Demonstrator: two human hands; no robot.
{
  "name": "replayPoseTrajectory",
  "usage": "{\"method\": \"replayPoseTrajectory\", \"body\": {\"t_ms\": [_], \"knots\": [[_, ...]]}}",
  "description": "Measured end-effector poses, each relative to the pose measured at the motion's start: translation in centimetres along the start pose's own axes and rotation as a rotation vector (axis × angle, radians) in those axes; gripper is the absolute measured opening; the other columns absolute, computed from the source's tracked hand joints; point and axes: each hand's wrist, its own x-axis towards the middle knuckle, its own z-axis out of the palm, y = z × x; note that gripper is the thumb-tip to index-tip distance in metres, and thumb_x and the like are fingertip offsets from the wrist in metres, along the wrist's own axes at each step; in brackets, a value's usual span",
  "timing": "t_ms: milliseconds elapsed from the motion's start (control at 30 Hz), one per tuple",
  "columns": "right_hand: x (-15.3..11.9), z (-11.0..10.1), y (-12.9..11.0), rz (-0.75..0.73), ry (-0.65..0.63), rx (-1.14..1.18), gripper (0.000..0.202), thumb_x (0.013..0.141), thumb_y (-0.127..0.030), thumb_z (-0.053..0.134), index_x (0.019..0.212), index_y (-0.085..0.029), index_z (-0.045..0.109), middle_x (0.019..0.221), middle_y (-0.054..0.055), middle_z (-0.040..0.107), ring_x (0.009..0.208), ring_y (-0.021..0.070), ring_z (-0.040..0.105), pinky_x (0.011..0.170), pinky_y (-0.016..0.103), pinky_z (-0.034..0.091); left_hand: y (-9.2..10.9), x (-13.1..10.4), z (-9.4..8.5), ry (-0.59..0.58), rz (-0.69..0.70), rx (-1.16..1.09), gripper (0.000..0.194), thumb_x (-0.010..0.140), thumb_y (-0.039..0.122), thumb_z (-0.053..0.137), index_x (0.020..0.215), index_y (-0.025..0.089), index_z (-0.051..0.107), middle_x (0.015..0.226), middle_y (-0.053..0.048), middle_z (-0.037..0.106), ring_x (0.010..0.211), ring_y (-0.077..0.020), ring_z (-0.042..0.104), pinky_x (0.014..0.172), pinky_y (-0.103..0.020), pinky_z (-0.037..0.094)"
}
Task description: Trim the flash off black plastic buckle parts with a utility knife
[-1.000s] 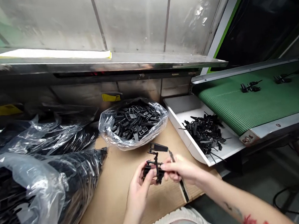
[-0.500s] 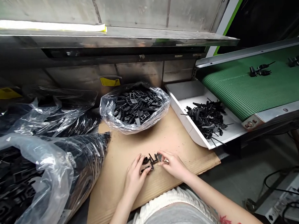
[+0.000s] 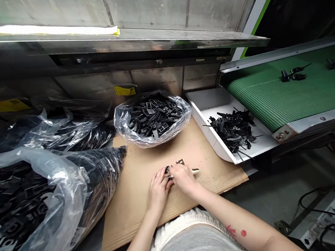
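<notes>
Over the cardboard sheet (image 3: 139, 174), my left hand (image 3: 158, 186) is closed on a small black plastic part (image 3: 167, 169), mostly covered by fingers. My right hand (image 3: 184, 179) presses close beside it, fingers closed round a slim cream-and-black tool (image 3: 196, 171). Only the tool's rear end sticks out to the right; its working end is hidden. Just beyond the right knuckles a small black frame-shaped piece (image 3: 180, 162) shows; whether it joins the held part I cannot tell.
A clear plastic bag (image 3: 154, 142) full of black pieces stands behind the cardboard. To the left bulges a larger open bag (image 3: 69, 175) of black parts. At right, a white tray (image 3: 213, 143) holds a black heap beside a green conveyor belt (image 3: 257, 91) carrying black assemblies.
My right hand has moved left and turned over against the left hand. The black frame-shaped piece now shows beyond it, and the cream tool end points right. The view has shifted slightly.
</notes>
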Motion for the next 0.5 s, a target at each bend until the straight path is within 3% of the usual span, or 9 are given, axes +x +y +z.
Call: {"method": "replayPoseTrajectory", "body": {"t_ms": [133,300,400,500], "knots": [[0.4,0.2,1.5,0.08,0.035,0.133,0.024,0.087,-0.028,0.049,0.107,-0.015,0.054,0.109,0.007,0.055,0.092,0.0179,0.056,0.079,0.038,0.048,-0.4,-0.2,0.1,-0.016,0.017,0.034,0.024,0.084,0.029,0.051,0.102,0.014,0.058,0.117,-0.009,0.057,0.11,-0.023,0.051,0.092,-0.048,0.04],[1.1,-2.0,5.9,0.241,0.108,0.353,0.027,0.087,-0.028,0.05,0.109,-0.014,0.052,0.106,0.007,0.056,0.087,0.0172,0.058,0.073,0.035,0.05,-0.5,0.3,-0.1,-0.047,0.011,0.051,0.026,0.085,0.033,0.045,0.096,0.017,0.062,0.117,-0.012,0.058,0.109,-0.0243,0.053,0.093,-0.046,0.039],[0.7,-3.0,6.3,0.256,0.142,0.45,0.026,0.087,-0.028,0.05,0.108,-0.014,0.052,0.103,0.006,0.057,0.084,0.016,0.059,0.07,0.034,0.051,-0.7,0.4,-0.9,-0.064,0.012,0.055,0.025,0.083,0.035,0.046,0.094,0.02,0.064,0.116,-0.012,0.059,0.108,-0.0265,0.054,0.093,-0.047,0.039],[-2.1,-5.3,5.9,0.246,0.268,0.482,0.02,0.088,-0.027,0.049,0.093,-0.011,0.058,0.082,0.003,0.062,0.062,0.0095,0.059,0.055,0.024,0.05,-0.4,0.9,-2.4,-0.032,0.056,0.039,0.023,0.082,0.035,0.047,0.085,0.021,0.066,0.111,-0.012,0.061,0.107,-0.0323,0.053,0.086,-0.051,0.043]]}}
